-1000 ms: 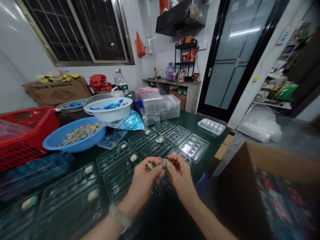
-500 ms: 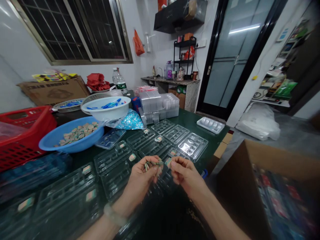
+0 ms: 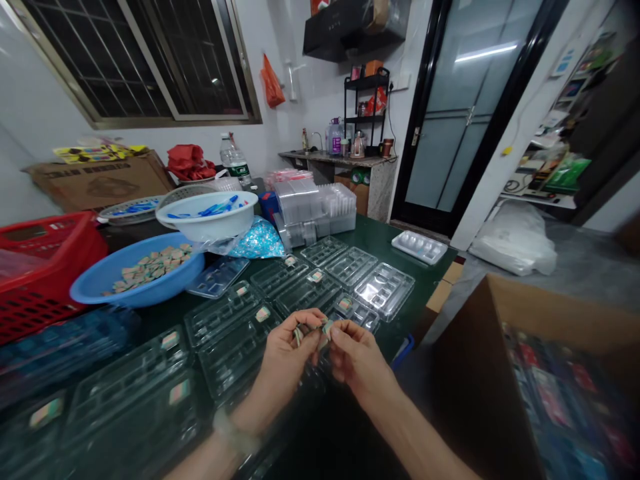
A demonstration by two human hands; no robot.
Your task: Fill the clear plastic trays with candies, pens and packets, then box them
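Just above the clear trays, a small pastel striped block [image 3: 327, 327] is pinched between the thumb and fingertips of the right hand [image 3: 357, 363]. Nearly touching it, the left hand [image 3: 290, 357] has its fingers curled and pressed together on a thin, pale sliver [image 3: 299, 336]; from here, I can't tell exactly what that sliver is. Both hands hover over a clear plastic blister tray [image 3: 235, 353]. More clear compartmented trays lie around them on the dark green tabletop [image 3: 380, 240], several with a single striped block [image 3: 263, 314] in one compartment. Further left, a wide blue plastic bowl [image 3: 85, 290] holds a heap of similar blocks, just beside a red plastic basket [image 3: 45, 267]. Behind the blue bowl sits a white plastic bowl [image 3: 205, 230] holding blue pieces. A stack of clear trays [image 3: 315, 213] stands toward the far end of the table, and an open cardboard box [image 3: 525, 307] sits beyond the right-hand edge.
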